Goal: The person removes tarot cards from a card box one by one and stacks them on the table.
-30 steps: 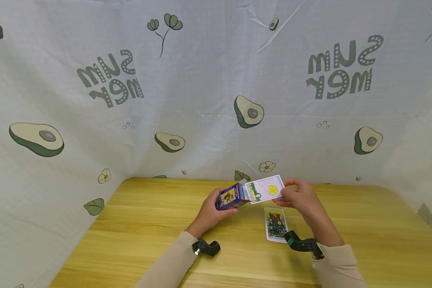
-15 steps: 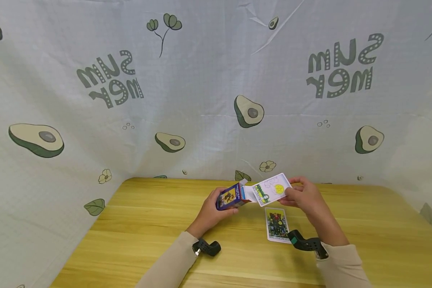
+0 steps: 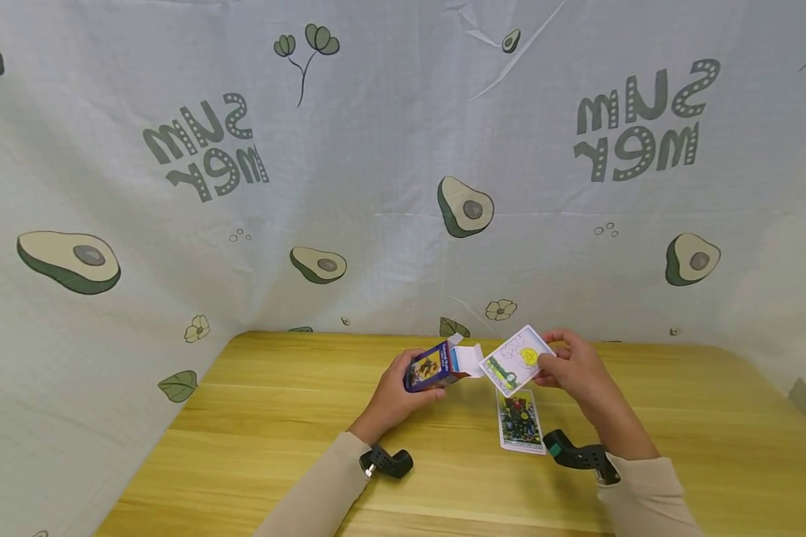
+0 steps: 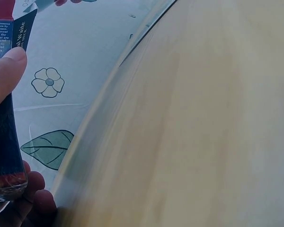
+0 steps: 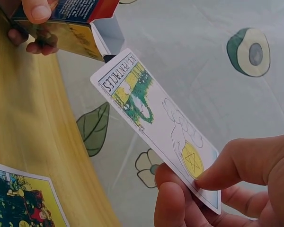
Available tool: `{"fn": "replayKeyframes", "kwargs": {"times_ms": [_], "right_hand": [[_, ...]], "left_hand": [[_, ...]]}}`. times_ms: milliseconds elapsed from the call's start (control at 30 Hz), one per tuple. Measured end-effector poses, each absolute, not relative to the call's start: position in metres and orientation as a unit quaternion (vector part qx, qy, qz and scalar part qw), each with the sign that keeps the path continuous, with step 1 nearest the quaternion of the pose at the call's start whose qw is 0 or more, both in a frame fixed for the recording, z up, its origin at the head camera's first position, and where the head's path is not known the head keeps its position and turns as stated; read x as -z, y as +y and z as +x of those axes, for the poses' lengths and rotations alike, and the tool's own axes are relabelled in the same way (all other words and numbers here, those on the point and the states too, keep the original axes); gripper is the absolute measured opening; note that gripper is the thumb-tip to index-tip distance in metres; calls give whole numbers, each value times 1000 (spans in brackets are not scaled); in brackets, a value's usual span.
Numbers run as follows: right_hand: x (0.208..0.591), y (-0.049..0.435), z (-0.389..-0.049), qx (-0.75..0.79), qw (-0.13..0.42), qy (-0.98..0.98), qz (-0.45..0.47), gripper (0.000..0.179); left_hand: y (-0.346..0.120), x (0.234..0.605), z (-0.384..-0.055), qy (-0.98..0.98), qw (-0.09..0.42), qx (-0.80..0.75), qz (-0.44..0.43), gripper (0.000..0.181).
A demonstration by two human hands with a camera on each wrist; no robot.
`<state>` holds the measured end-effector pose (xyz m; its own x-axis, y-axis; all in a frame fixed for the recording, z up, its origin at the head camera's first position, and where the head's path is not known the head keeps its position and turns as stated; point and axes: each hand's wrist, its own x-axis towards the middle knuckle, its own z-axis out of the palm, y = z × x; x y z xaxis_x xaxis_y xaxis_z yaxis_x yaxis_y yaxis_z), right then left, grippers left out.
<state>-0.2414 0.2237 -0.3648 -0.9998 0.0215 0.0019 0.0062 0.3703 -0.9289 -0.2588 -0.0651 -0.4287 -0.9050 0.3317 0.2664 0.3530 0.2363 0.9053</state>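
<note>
Dial: read from the head view, 12 pointing away from me.
Left hand: my left hand [image 3: 396,395] grips the card box, thumb along its near side, fingers curled round the far side.
Card box: the blue-and-red card box [image 3: 426,367] is raised and tilted, its mouth facing 3 o'clock; a white flap sticks out that way, a smaller tab toward 1.
Right hand: my right hand [image 3: 580,373] pinches the upper card by its 3 o'clock end, thumb on the printed face, fingers beneath.
Upper card: the upper card [image 3: 513,363], lettered ACE of PENTACLES, is held aloft at 3 o'clock from the box, its title edge toward 7. It is out of the mouth; whether its corner touches the flap I cannot tell.
Lower card: the lower card [image 3: 520,425] lies face up at 6 o'clock from the upper one, partly covered by it in the head view; its title, ending in PENTACLES, is at its near edge.
Surface: wood-grain table [image 3: 275,418].
Backdrop: pale cloth [image 3: 376,149] at 12, printed with avocados; mirrored lettering at 11 and 1.
Wrists: a black device [image 3: 389,462] on my left, another [image 3: 578,452] on my right.
</note>
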Motion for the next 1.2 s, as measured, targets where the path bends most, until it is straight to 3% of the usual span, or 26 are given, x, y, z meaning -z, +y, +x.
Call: {"fn": "replayKeyframes", "kwargs": {"times_ms": [467, 700, 1200], "right_hand": [[372, 237, -241, -531, -7, -847, -4, 45], [378, 244, -243, -526, -24, -850, -13, 48], [387, 247, -247, -514, -24, -857, -31, 44]], "left_hand": [[-64, 428, -259, -782, 6, 584, -217, 63], [-64, 460, -281, -785, 12, 581, -215, 65], [-64, 461, -281, -789, 15, 575, -215, 66]]}}
